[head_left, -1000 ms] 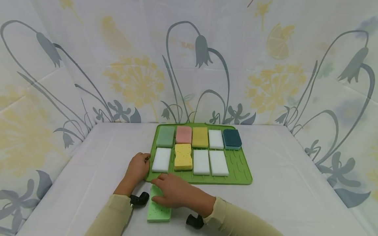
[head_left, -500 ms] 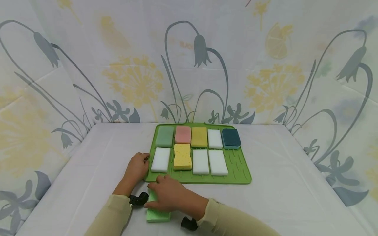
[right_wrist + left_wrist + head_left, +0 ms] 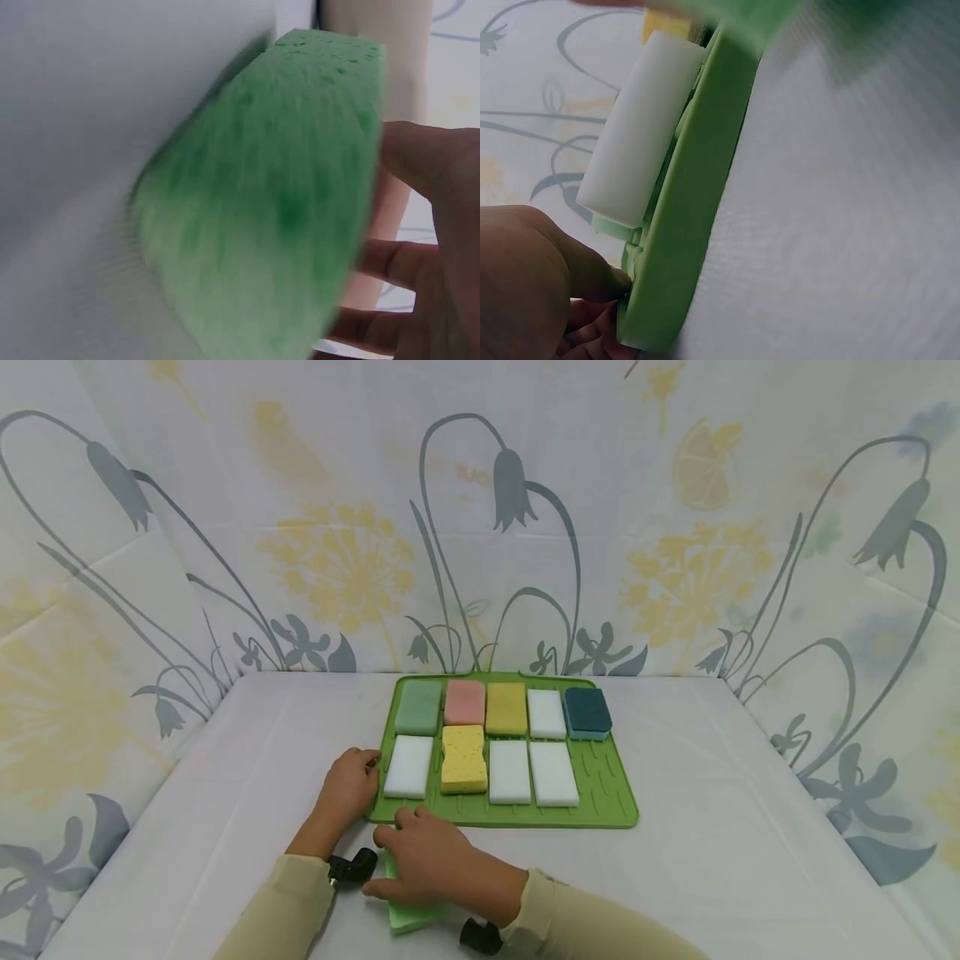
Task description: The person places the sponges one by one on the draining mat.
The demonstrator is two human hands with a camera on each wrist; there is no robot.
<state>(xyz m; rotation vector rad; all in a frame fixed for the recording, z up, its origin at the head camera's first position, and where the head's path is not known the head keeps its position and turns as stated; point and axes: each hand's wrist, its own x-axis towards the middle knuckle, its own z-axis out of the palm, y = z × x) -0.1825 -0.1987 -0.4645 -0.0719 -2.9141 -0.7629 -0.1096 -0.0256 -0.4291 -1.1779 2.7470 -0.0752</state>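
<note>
My left hand [image 3: 348, 785] holds the left edge of a green ribbed mat [image 3: 609, 781]. In the left wrist view its thumb presses on the corner of the mat, with fingers curled below. My right hand [image 3: 438, 860] grips a light green sponge [image 3: 408, 920] just in front of the mat, covering much of it in the head view. In the right wrist view, this green sponge [image 3: 262, 187] is tilted, one edge low against the tablecloth, with thumb and fingers at the opposite edge. Nearest my left hand on the mat lies a white sponge [image 3: 408, 767].
Two rows of sponges lie on the mat: a sage green one [image 3: 418, 707], a pink one [image 3: 465, 702], a dark blue one [image 3: 588, 710], a notched yellow one [image 3: 463, 760] and several others. A white cloth [image 3: 720, 827] covers the table; a patterned curtain [image 3: 480, 568] stands behind.
My right hand has shifted a little left and closed on the green sponge. The sponge's near end has swung right and the sponge has tilted. My left hand stays at the mat.
</note>
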